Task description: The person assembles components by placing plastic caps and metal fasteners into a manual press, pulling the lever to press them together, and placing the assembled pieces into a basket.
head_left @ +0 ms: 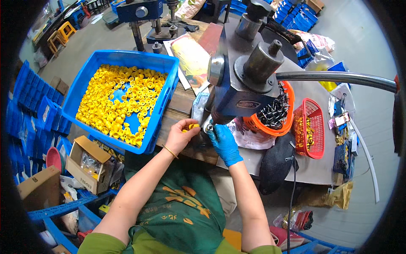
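My bare left hand (179,136) is closed around a few small yellow caps (192,126), just left of the base of a hand press (247,67). Beneath the press ram, my right hand (225,144), in a blue glove, has its fingers bent together at a small round metal fixture (209,126). What those fingers pinch is hidden by the glove. To the left stands a blue tray (163,111) strewn with many more yellow caps. An orange basket (278,132) of black and metal stem-like parts is right of the press.
A red basket (322,139) with gold-coloured pieces stands farther right, beside a black pouch (275,167) at the table edge. The press's long lever (338,76) reaches out to the right. Behind the tray is a second press (141,15). An open carton (89,165) sits at lower left.
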A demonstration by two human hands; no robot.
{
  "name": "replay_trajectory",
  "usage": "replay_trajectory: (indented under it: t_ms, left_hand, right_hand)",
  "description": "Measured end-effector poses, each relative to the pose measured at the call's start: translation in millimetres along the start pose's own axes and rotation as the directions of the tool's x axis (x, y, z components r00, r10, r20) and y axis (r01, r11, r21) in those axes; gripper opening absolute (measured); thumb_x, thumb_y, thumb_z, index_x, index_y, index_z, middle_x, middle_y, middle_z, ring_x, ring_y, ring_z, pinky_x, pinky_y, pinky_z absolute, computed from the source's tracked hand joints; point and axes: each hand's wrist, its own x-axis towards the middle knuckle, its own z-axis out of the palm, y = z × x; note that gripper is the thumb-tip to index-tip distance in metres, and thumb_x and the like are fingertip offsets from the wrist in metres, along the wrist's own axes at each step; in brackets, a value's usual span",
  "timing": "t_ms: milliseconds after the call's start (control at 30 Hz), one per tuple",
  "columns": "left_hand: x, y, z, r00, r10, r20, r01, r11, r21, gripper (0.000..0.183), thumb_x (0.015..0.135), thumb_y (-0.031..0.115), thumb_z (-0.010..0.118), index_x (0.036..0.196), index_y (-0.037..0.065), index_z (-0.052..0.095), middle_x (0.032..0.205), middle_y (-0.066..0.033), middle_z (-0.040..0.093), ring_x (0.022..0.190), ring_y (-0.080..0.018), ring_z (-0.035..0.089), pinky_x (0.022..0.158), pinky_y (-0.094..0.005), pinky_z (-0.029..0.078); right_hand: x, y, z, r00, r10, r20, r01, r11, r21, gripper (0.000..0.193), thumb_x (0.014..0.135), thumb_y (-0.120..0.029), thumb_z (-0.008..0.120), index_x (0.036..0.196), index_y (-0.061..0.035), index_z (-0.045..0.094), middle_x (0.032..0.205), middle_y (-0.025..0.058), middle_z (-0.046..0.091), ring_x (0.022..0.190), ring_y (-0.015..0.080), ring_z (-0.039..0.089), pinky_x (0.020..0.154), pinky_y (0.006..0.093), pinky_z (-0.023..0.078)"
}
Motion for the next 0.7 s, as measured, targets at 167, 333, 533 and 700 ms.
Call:
replay_trajectory:
  t_ms: [167,333,533,700]
  left_hand:
    - [7.3,1.4,11.9,0.928,0.372,0.007,-0.341,0.843,0.415,0.023,0.072,0.01,0.067,0.092,0.002,0.06,0.081,-0.0066,0.059,0.071,-0.0157,0.057,0.065,-0.0258,0.047]
    - [11.3,18.8,26.9,0.895,0.405,0.185,-0.434,0.697,0.571,0.025,0.068,0.011,0.069,0.091,0.004,0.061,0.087,-0.0112,0.059,0.078,-0.0252,0.059,0.07,-0.0314,0.048]
    - [10.0,9.8,13.6,0.897,0.437,0.065,-0.413,0.778,0.473,0.026,0.067,0.009,0.071,0.09,0.003,0.061,0.085,-0.0099,0.059,0.077,-0.0206,0.059,0.07,-0.0289,0.047]
    - [1.7,5.2,-2.1,0.921,0.389,-0.022,-0.34,0.829,0.444,0.027,0.066,0.011,0.072,0.09,0.004,0.062,0.08,-0.0083,0.059,0.072,-0.0181,0.057,0.066,-0.0278,0.045]
  right_hand:
    - [5.3,0.7,-15.9,0.945,0.29,-0.153,-0.25,0.939,0.234,0.023,0.082,-0.01,0.053,0.102,-0.0002,0.047,0.09,0.02,0.056,0.082,0.0334,0.055,0.071,0.0374,0.044]
    - [8.7,1.5,-38.4,0.965,0.245,-0.092,-0.215,0.942,0.259,0.029,0.07,-0.012,0.065,0.092,-0.001,0.05,0.081,0.016,0.059,0.071,0.0271,0.059,0.065,0.0332,0.046]
    - [17.6,-0.8,-44.7,0.991,0.097,0.095,-0.081,0.984,-0.156,0.033,0.066,-0.021,0.068,0.088,-0.0013,0.053,0.078,0.0184,0.058,0.072,0.0341,0.057,0.062,0.0368,0.045]
    - [36.6,-5.4,-46.0,0.965,0.007,0.261,0.069,0.957,-0.283,0.034,0.067,-0.034,0.067,0.071,-0.0009,0.06,0.068,0.0204,0.057,0.065,0.0356,0.056,0.054,0.039,0.044]
